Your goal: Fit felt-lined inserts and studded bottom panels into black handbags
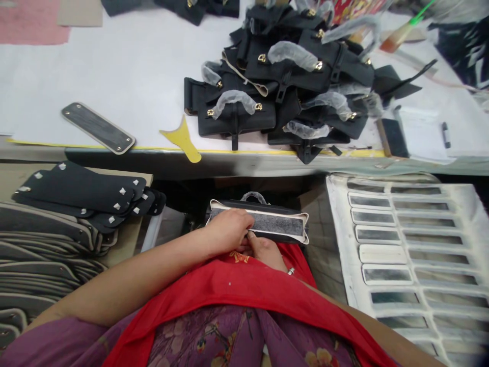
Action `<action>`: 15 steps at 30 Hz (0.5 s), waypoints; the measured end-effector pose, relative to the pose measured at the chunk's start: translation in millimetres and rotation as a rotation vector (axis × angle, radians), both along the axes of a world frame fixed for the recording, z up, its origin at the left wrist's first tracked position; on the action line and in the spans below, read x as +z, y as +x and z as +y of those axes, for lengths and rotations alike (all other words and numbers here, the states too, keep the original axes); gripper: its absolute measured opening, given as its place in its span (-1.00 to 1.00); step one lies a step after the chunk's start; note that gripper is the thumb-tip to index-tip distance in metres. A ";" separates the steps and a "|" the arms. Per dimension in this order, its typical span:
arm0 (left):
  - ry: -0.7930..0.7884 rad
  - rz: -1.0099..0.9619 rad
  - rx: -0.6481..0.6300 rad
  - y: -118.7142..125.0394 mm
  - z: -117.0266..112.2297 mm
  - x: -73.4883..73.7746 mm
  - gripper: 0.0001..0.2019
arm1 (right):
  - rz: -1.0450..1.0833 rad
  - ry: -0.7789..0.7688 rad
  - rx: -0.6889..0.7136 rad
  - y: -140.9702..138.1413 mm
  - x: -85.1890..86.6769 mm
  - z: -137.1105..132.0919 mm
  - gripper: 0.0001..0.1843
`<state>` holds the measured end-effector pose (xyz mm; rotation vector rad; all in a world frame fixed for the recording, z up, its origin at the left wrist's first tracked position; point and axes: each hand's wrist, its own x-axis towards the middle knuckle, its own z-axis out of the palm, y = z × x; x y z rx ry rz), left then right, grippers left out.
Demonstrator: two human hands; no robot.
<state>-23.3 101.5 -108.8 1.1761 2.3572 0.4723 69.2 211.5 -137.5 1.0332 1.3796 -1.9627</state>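
On my lap, against the red apron, lies a small black handbag, its grey felt-like underside framed by pale edging facing up. A wrapped handle loop shows at its far side. My left hand rests over the bag's near left part, fingers curled and closed on its edge. Close against it, my right hand is closed too, thumb and fingers pinching the bag's near edge. The fingertips meet there, and any small piece between them is hidden.
Black handbags with plastic-wrapped handles pile up on the white-covered table. A yellow scraper-like piece and a studded base panel lie near its edge. Stacked black panels stand left; a white slotted rack stands right, holding several small panels.
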 end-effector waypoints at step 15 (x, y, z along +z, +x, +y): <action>-0.051 0.099 -0.020 -19.1 -59.7 9.2 -0.93 | -0.128 0.036 0.043 -20.4 4.6 -32.8 -0.56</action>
